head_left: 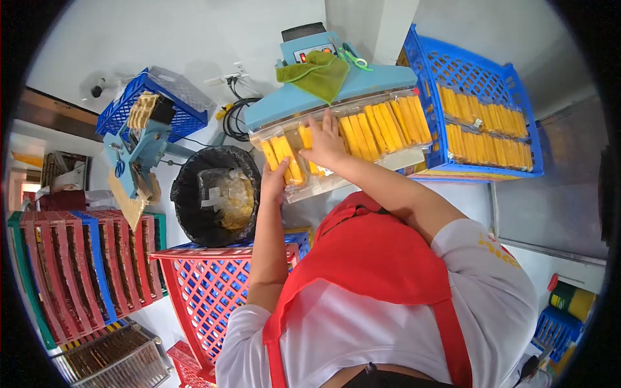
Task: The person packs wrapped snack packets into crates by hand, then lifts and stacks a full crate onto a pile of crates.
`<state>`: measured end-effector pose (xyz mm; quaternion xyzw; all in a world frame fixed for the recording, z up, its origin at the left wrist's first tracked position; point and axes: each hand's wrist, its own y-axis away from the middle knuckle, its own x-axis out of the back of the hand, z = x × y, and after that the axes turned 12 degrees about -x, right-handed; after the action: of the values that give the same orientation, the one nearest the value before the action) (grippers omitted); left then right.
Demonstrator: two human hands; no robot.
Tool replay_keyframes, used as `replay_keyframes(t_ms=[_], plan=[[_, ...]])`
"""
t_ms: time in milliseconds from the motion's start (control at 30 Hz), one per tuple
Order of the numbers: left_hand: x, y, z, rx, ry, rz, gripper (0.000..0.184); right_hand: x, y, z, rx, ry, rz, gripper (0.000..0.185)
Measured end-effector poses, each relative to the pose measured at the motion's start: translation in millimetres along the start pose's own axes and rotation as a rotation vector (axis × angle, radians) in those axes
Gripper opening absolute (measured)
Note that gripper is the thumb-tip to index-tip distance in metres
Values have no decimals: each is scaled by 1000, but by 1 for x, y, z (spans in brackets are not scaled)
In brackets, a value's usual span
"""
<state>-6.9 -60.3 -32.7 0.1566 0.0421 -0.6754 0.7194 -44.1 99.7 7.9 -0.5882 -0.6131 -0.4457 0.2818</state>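
A long row of yellow bars in clear plastic packs (386,129) lies along the front of a light-blue sealing machine (381,81) with a lit red switch. My left hand (274,183) grips the lower left end of the row, its thumb over a clear pack of yellow bars (284,155). My right hand (325,141) rests on top of the packs right of it, palm down with fingers spread. Part of the row is hidden under that hand. A green cloth (317,74) and green-handled scissors (356,59) lie on top of the machine.
A blue crate (453,55) with packed yellow bars stands at the right. To the left are a black-lined bin (184,194) holding plastic scraps, a second light-blue machine (134,155) and stacked red crates (84,258). A red crate (220,304) stands by my left arm.
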Motion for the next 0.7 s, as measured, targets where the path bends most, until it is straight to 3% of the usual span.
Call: replay_keyframes(t_ms=[100,200,267,333,500,600,700], plan=[[4,-4,-5,-12,52,19,38,6,-2,-4,-83,-29,-18,94],[2,-6,-9,-27,47,91,39,6,-4,-9,-152,-45,-54,96],[3,-10,-16,-45,94,10,41,5,-8,-7,-193,-46,-47,96],[-2,-7,-13,-51,75,103,32,3,-14,-1,-199,-114,-104,96],[0,-1,-11,-84,103,103,30,-2,-34,22,-77,-237,-136,90],[8,3,-11,-160,49,82,29,10,-33,16,-111,-365,-264,93],[14,15,-1,-130,17,141,28,8,-36,22,-285,-922,-619,83]])
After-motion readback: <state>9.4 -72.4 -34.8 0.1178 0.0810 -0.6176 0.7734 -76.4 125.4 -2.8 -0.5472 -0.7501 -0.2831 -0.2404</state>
